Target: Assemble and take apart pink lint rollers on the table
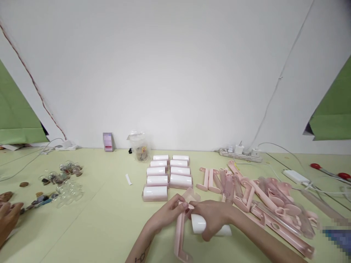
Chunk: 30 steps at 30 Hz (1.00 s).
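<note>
Near the front of the table, my left hand (170,212) pinches the upper end of a pink plastic holder (179,233), which hangs down toward me. My right hand (212,218) reaches in from the right, its fingertips at the same end of the holder. Under its palm lies a white roll (197,223), partly hidden by the fingers and thumb. A translucent pink cover (192,195) shows just beyond both hands. Behind them, two columns of white rolls in pink holders (155,192) stand on the table.
Pink holders and clear covers (246,193) are heaped at the right, near a power strip (241,155) and cables. Stones and small glass jars (70,190) lie at the left, beside another person's hand (9,219). A plastic cup in a bag (140,148) stands by the wall.
</note>
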Each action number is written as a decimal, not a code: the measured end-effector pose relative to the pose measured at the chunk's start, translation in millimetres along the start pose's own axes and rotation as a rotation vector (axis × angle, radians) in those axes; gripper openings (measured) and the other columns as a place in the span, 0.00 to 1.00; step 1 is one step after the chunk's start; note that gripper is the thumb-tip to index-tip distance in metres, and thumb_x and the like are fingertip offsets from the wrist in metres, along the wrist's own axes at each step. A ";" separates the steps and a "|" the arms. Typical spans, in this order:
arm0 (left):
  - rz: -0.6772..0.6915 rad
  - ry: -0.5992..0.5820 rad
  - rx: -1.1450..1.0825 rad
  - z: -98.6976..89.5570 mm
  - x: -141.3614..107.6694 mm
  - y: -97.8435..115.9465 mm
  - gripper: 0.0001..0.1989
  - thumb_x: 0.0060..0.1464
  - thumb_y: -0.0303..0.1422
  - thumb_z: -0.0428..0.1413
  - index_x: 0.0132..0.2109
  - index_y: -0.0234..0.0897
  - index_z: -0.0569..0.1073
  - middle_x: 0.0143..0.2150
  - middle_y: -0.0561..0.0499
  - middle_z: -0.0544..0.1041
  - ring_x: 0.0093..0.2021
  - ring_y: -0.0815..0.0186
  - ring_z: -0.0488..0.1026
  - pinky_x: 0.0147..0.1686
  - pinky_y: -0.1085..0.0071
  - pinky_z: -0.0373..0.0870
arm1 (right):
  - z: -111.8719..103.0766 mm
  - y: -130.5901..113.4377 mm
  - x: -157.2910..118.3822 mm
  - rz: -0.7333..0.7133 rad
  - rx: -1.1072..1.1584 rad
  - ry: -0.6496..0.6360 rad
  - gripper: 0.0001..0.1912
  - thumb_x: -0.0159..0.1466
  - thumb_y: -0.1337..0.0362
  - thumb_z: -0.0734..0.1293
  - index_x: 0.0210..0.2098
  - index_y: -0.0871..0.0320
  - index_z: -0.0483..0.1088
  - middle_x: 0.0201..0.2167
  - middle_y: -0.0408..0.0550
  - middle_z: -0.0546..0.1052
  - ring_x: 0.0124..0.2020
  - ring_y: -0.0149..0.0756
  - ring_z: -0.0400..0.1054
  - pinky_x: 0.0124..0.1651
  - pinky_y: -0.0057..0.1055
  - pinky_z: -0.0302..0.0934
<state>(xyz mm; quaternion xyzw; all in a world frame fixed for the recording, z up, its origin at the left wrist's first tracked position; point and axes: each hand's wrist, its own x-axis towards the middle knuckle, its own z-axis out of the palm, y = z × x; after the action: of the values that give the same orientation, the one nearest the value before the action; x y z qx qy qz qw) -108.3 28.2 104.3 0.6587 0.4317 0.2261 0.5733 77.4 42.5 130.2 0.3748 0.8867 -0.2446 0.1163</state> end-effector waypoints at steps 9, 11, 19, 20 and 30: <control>0.026 -0.029 -0.107 -0.6 -1.8 1.0 0.17 0.51 0.49 0.47 0.37 0.40 0.64 0.34 0.56 0.68 0.41 0.66 0.64 0.44 0.71 0.55 | -5.3 -0.7 -4.8 0.028 0.222 0.032 0.27 0.42 0.57 0.69 0.42 0.54 0.69 0.43 0.46 0.67 0.37 0.43 0.66 0.35 0.31 0.59; 0.037 -0.043 -0.198 -0.3 -1.7 0.8 0.16 0.51 0.48 0.48 0.37 0.40 0.65 0.36 0.56 0.68 0.43 0.66 0.64 0.46 0.72 0.54 | -5.4 -0.3 0.1 0.076 0.232 0.019 0.28 0.39 0.56 0.70 0.40 0.56 0.71 0.41 0.48 0.68 0.37 0.45 0.67 0.35 0.33 0.59; -0.027 -0.060 -0.666 0.5 6.9 -8.3 0.19 0.48 0.49 0.51 0.36 0.36 0.65 0.29 0.54 0.67 0.31 0.68 0.65 0.37 0.71 0.59 | -4.9 -3.1 6.4 -0.010 0.393 0.006 0.29 0.38 0.59 0.72 0.41 0.57 0.70 0.47 0.49 0.67 0.42 0.48 0.65 0.41 0.36 0.58; -0.027 -0.067 -0.699 0.4 7.9 -8.5 0.19 0.47 0.49 0.52 0.36 0.37 0.64 0.27 0.55 0.66 0.28 0.69 0.64 0.34 0.71 0.59 | -4.4 -2.6 5.8 -0.013 0.427 0.005 0.29 0.38 0.59 0.72 0.41 0.57 0.70 0.47 0.48 0.67 0.42 0.47 0.65 0.41 0.35 0.59; -0.003 -0.042 -0.620 2.6 8.3 -4.8 0.21 0.48 0.51 0.50 0.34 0.36 0.65 0.20 0.55 0.66 0.21 0.71 0.61 0.25 0.73 0.55 | 4.5 -0.4 4.6 -0.015 0.815 0.003 0.25 0.41 0.67 0.69 0.40 0.55 0.66 0.30 0.41 0.71 0.30 0.35 0.67 0.26 0.25 0.60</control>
<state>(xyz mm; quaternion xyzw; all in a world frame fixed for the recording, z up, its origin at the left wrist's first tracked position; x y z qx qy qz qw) -103.3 33.5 97.5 0.4564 0.3313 0.3323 0.7559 74.0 42.8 124.7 0.3839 0.7199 -0.5765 -0.0447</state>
